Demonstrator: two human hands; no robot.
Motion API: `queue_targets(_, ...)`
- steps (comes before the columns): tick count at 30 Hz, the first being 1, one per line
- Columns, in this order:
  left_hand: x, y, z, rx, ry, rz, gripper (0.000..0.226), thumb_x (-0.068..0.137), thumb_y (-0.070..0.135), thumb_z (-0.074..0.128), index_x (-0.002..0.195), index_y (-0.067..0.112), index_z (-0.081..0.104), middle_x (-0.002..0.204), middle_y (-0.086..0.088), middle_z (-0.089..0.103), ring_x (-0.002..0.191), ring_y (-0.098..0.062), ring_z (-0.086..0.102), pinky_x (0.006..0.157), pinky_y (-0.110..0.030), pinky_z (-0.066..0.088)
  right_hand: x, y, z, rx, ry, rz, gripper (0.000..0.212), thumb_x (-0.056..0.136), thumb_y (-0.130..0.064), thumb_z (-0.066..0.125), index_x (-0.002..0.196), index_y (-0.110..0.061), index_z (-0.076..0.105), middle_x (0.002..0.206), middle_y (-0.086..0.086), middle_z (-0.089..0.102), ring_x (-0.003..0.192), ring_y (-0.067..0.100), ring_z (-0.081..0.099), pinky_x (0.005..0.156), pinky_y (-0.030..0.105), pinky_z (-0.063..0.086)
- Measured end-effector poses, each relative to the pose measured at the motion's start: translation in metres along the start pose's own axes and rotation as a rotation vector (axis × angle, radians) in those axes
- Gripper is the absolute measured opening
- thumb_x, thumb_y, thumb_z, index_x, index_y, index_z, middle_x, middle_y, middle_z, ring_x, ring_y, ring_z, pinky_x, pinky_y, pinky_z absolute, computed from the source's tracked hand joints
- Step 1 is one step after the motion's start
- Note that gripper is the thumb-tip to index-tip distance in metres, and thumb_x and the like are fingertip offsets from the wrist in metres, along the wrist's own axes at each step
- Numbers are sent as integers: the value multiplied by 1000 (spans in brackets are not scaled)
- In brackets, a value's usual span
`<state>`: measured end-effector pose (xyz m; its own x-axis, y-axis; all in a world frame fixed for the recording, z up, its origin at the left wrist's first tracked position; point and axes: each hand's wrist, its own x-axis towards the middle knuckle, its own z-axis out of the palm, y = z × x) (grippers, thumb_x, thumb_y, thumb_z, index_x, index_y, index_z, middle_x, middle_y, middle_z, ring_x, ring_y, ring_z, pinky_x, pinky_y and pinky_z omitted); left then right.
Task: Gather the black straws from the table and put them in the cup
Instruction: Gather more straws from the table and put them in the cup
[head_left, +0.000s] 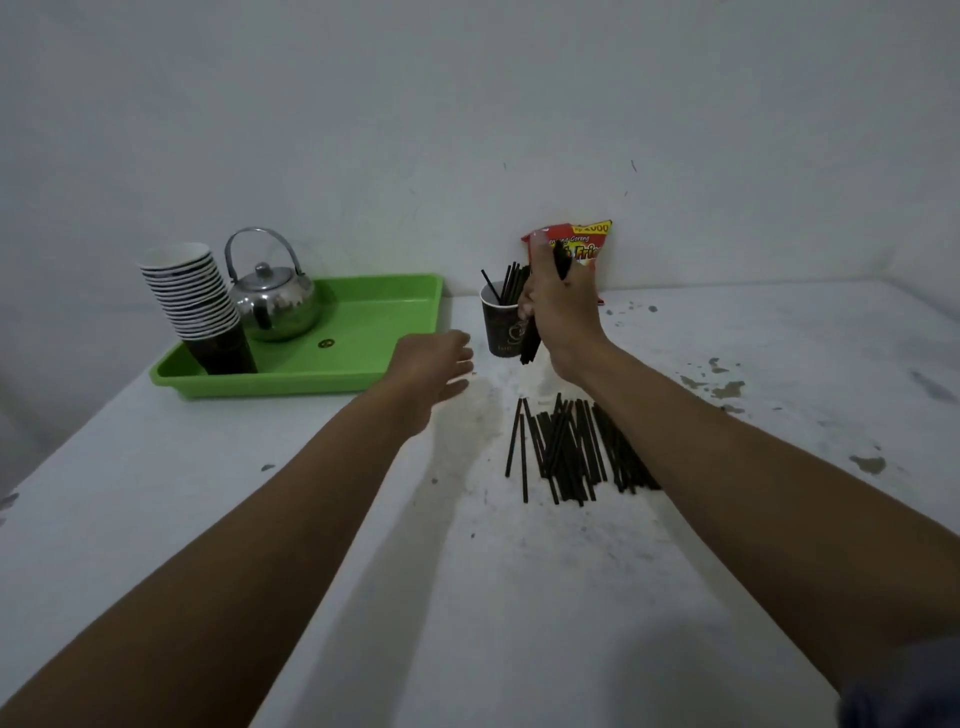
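Black straws (569, 449) lay in a loose heap on the white tabletop (519, 597), towards its middle and nearer the person than the cup (500, 325), with the right forearm crossing over the heap's right side. The cup stood near the tabletop's far edge, by the wall, and already held a few straws leaning against its rim. The right hand (563, 312) was curled round a small bundle of straws (531, 340), held upright just beside the cup, its lower ends hanging below the fist and its upper ends showing above it. The left hand (441, 358) hovered with relaxed fingers and held nothing, between the cup and the green tray (395, 312); whether it touched the tabletop could not be told.

The straws looked light, thin and fairly stiff, and probably smooth enough to slip or roll apart, so a firm grip round the middle of a bundle seemed best, keeping the ends level. The paper cup seemed light too and might tip as straws went in; the free hand could steady it.

On the tray stood a stack of paper cups (195, 301) and a metal kettle (272, 304). A red snack packet (584, 244) leaned against the wall behind the cup.
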<state>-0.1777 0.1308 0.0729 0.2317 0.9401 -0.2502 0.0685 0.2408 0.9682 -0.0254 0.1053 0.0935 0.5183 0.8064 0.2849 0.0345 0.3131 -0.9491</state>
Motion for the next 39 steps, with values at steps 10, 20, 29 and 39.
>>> queue_targets(10, 85, -5, 23, 363, 62, 369, 93, 78, 19, 86, 155, 9, 34, 150, -10, 52, 136, -21, 49, 100, -28, 42, 85, 20, 7, 50, 108, 7, 51, 102, -49, 48, 63, -18, 42, 49, -8, 42, 47, 11, 47, 50, 23, 42)
queue_targets(20, 125, 0, 37, 385, -121, 504, 70, 66, 10, 91, 129, 12, 63, 122, -1, 73, 110, -10, 68, 100, -39, 55, 114, 48, 18, -161, 40, -109, 67, 106, -47, 36, 62, -14, 74, 69, -6, 76, 86, -2, 70, 85, 22, 38)
queue_targets(29, 134, -5, 39, 380, -85, 571, 59, 65, 13, 93, 119, 8, 69, 109, -1, 76, 99, -11, 72, 82, -17, 56, 112, 70, 15, -191, -25, -54, 42, 103, -47, 46, 87, -22, 76, 103, -15, 74, 98, -9, 62, 82, 15, 39)
queue_targets(39, 129, -10, 42, 435, -3, 604, 53, 65, 19, 93, 114, 11, 72, 103, 2, 76, 91, -5, 70, 72, -10, 52, 105, 73, 3, -169, -102, -109, 54, 102, -35, 56, 151, -20, 40, 146, 1, 54, 123, 4, 56, 104, 24, 44)
